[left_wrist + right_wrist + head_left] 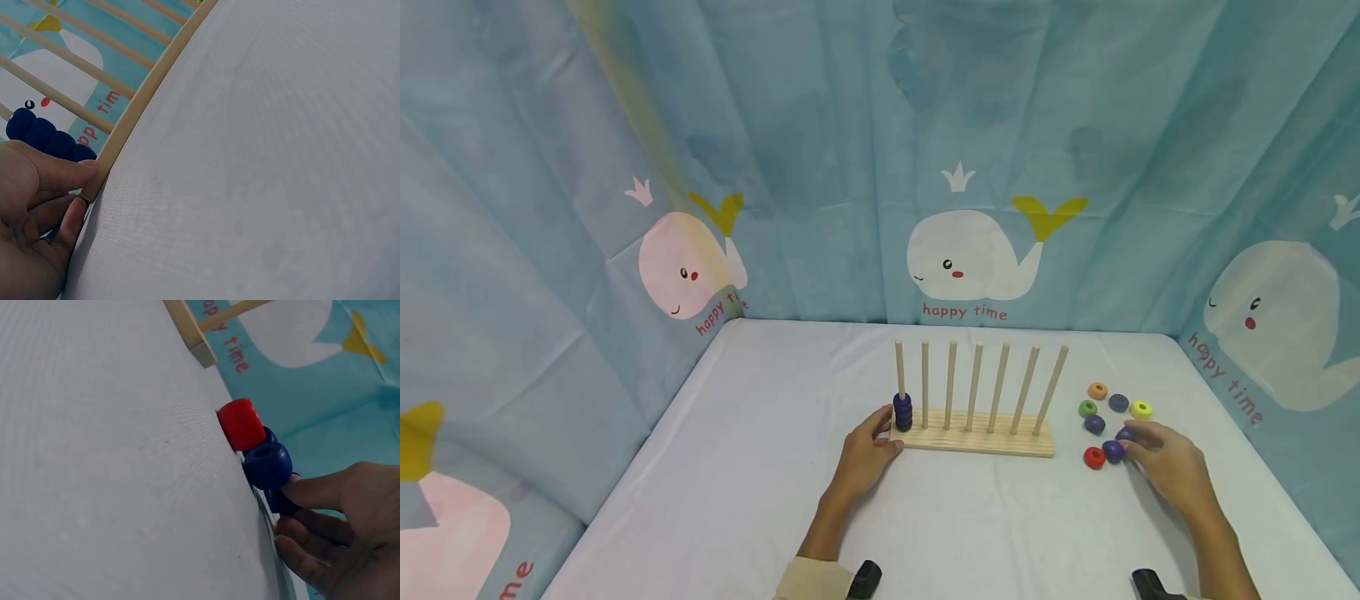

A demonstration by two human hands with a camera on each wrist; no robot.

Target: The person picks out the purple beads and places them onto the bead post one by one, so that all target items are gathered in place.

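A wooden peg rack with a row of upright pegs stands on the white table. Several dark blue beads are stacked on its leftmost peg. My left hand grips the left end of the rack's base, thumb on the front edge in the left wrist view. Over at the right, my right hand pinches a blue bead between thumb and fingers, partly hidden by them. Another blue bead lies right against the thumb tip, beside a red bead.
Loose beads lie right of the rack: an orange bead, a green bead, a yellow bead and more blue ones. A blue whale-print curtain hangs behind and beside the table.
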